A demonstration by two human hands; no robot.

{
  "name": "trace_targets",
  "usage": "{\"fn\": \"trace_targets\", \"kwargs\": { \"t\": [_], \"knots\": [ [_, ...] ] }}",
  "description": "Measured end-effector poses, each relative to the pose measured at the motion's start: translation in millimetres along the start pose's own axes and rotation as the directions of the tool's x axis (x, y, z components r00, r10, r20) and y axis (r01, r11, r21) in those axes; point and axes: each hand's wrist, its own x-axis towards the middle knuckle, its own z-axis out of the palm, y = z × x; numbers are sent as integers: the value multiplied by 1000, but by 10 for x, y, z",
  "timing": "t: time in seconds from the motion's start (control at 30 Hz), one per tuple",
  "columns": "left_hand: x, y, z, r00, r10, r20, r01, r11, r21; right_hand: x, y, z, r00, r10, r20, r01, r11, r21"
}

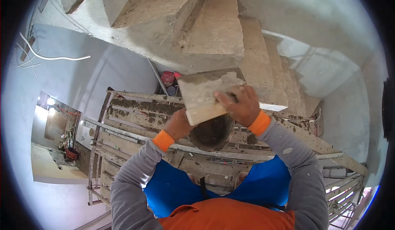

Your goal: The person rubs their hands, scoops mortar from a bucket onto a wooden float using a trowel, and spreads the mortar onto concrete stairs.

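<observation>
A flat rectangular board (pixel 205 93), pale and smeared with wet grey mortar, is held tilted in front of me. My left hand (pixel 177 124) grips its lower left corner, fingers closed around the edge. At its right side, my right hand (pixel 244 106) is curled over the mortar-covered face, index finger stretched across it. Something dark shows between the right thumb and fingers, but I cannot make out its kind. Directly below the board is a dark round bucket (pixel 212 133), partly hidden by the board and my hands.
Under me is a slatted scaffold platform (pixel 135 106) spattered with mortar. Bare concrete stairs (pixel 216 28) rise ahead and curve right. A red container (pixel 168 78) sits beyond the platform. White cables (pixel 61 58) stick out at the left wall; metal railings (pixel 345 184) stand at lower right.
</observation>
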Motion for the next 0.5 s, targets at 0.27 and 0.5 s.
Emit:
{"fn": "trace_targets", "kwargs": {
  "t": [0.27,0.5],
  "knots": [
    [-68,214,-232,912,-391,119,409,861,-304,-542,320,-8,984,167,69,-160,982,-96],
    [-51,-57,-292,943,-327,-65,310,931,-194,-395,437,-160,913,407,-1,-406,910,82]
  ]
}}
